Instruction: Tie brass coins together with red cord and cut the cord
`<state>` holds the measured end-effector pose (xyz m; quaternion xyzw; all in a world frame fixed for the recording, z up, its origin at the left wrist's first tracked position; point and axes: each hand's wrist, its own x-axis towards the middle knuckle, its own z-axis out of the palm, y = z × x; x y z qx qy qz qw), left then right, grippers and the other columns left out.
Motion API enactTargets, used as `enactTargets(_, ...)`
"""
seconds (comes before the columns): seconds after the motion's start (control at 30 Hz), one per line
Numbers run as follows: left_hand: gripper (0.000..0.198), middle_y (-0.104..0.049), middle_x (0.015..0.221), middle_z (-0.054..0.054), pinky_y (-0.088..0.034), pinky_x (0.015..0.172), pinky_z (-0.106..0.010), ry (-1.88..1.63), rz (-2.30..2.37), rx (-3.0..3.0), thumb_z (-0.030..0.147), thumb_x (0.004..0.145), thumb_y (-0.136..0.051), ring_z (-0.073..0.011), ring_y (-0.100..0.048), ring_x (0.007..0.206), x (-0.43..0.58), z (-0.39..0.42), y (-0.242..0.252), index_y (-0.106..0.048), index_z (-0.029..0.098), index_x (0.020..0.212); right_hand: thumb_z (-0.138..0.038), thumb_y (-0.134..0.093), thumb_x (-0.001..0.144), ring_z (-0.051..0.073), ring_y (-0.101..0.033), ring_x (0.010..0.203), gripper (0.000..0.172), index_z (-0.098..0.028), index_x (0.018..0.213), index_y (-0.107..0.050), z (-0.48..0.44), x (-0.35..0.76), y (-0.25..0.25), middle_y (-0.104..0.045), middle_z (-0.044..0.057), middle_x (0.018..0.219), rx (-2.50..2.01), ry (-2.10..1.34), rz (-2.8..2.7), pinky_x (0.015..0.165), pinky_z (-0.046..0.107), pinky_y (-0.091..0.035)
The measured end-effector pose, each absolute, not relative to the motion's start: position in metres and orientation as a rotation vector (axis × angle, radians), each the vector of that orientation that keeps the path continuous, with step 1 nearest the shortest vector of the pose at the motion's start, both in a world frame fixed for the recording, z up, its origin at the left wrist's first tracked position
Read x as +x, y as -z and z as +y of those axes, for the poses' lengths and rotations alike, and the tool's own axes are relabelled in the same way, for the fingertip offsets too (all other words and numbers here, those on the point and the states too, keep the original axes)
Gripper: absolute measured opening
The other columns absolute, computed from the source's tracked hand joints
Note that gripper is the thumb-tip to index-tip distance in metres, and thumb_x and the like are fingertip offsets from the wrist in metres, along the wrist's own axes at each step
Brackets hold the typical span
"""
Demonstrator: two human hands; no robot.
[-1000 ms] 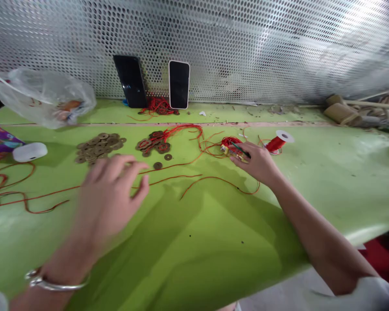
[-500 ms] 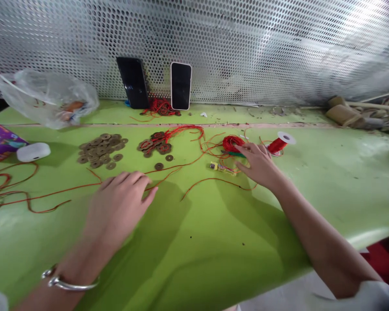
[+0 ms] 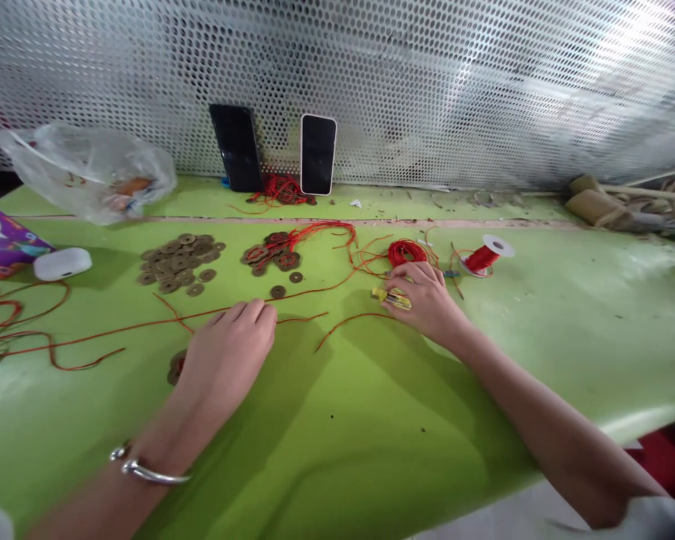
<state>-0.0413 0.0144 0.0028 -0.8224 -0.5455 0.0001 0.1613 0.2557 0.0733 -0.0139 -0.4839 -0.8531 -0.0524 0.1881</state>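
My left hand (image 3: 230, 349) is closed, its fingertips pinched on a thin red cord (image 3: 304, 319) whose end sticks out to the right. Beside that hand, partly covered by it, is a round holed coin (image 3: 175, 367) with red cord on it. My right hand (image 3: 424, 304) is closed around a yellow lighter (image 3: 391, 298), held just above the table. Behind the right hand sits a coil of red cord (image 3: 406, 253). A white spool of red thread (image 3: 481, 259) stands to the right of it. Knotted coins (image 3: 273, 251) with red cords lie farther back, between the hands.
A pile of loose brass coins (image 3: 177, 262) lies at left on the green table (image 3: 360, 465). Two phones, one black (image 3: 237, 150) and one white-edged (image 3: 318, 155), lean against the perforated metal panel (image 3: 416, 90). A plastic bag (image 3: 84, 172) and a white case (image 3: 61, 264) are at left.
My right hand has moved from beside the coil onto the lighter and closed around it. My left fingers have drawn together on the cord, and the corded coin now shows beside that hand.
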Motion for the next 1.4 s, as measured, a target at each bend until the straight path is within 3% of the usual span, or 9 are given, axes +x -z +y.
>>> enactTargets(0.17,0.015,-0.059,0.071,-0.003,-0.041,0.057,-0.03,0.062,-1.64,-2.371,0.008,0.084,-0.043,-0.0204,-0.06,0.068,-0.041,0.011,-0.005,-0.053,0.016,0.076,-0.037,-0.061,0.086,0.026,-0.059,0.101,0.019,-0.02,0.093,-0.065,0.062,0.249,0.0,-0.068,0.01,0.1,-1.178,0.085,-2.332,0.094,0.047,-0.041)
enactTargets(0.33,0.002,-0.06,0.07,0.003,-0.033,0.048,-0.023,0.351,-2.05,-2.481,0.018,0.084,-0.045,-0.0131,-0.056,0.054,-0.041,0.008,-0.016,-0.045,0.02,0.085,-0.036,-0.049,0.093,0.022,-0.055,0.119,0.031,-0.02,0.117,-0.058,0.04,0.228,-0.008,-0.065,0.01,0.118,-0.78,-0.423,-2.613,0.105,0.041,-0.04)
enactTargets(0.57,0.005,-0.056,0.062,0.004,-0.029,0.043,-0.022,0.458,-2.168,-2.491,0.025,0.086,-0.038,-0.0093,-0.045,0.04,-0.039,0.005,-0.02,-0.041,0.021,0.086,-0.036,-0.042,0.096,0.022,-0.059,0.115,0.04,-0.021,0.133,-0.048,0.045,0.228,-0.006,-0.059,0.01,0.129,-1.044,-0.747,-2.642,0.097,0.036,-0.047)
enactTargets(0.83,0.011,-0.063,0.069,0.001,-0.029,0.041,-0.022,0.486,-2.241,-2.509,0.032,0.088,-0.04,-0.0097,-0.043,0.038,-0.04,0.004,-0.022,-0.046,0.023,0.09,-0.037,-0.042,0.094,0.024,-0.063,0.104,0.032,-0.021,0.12,-0.054,0.054,0.237,-0.004,-0.065,0.01,0.114,-1.177,-0.662,-2.499,0.088,0.035,-0.048)
enactTargets(0.97,0.017,-0.066,0.077,-0.002,-0.042,0.052,-0.025,0.766,-2.32,-2.572,0.037,0.088,-0.041,-0.0156,-0.06,0.057,-0.038,0.003,-0.025,-0.049,0.023,0.09,-0.038,-0.042,0.094,0.019,-0.066,0.085,0.023,-0.019,0.102,-0.052,0.049,0.231,-0.002,-0.068,0.01,0.1,-1.161,-0.848,-2.252,0.076,0.03,-0.05)
enactTargets(1.1,0.015,-0.059,0.069,0.001,-0.044,0.056,-0.024,1.082,-2.282,-2.672,0.035,0.087,-0.044,-0.0152,-0.06,0.066,-0.038,0.002,-0.026,-0.05,0.022,0.089,-0.039,-0.044,0.093,0.014,-0.06,0.069,0.02,-0.019,0.095,-0.047,0.044,0.221,0.007,-0.065,0.006,0.084,-1.176,-0.94,-2.149,0.064,0.027,-0.046)
enactTargets(1.27,0.016,-0.049,0.063,0.004,-0.039,0.05,-0.021,1.278,-2.283,-2.753,0.036,0.088,-0.044,-0.0119,-0.051,0.057,-0.035,0.0,-0.029,-0.049,0.022,0.087,-0.05,-0.054,0.086,0.009,-0.052,0.055,0.032,-0.021,0.083,-0.041,0.043,0.2,0.016,-0.06,0.001,0.076,-1.133,-1.293,-1.629,0.052,0.024,-0.044)
enactTargets(1.4,0.017,-0.044,0.06,0.005,-0.035,0.048,-0.02,1.218,-2.291,-2.824,0.037,0.089,-0.043,-0.0112,-0.045,0.054,-0.034,0.001,-0.03,-0.049,0.022,0.085,-0.053,-0.064,0.077,0.01,-0.059,0.053,0.045,-0.023,0.073,-0.031,0.045,0.178,0.014,-0.064,0.0,0.076,-1.079,-1.568,-1.301,0.045,0.023,-0.046)
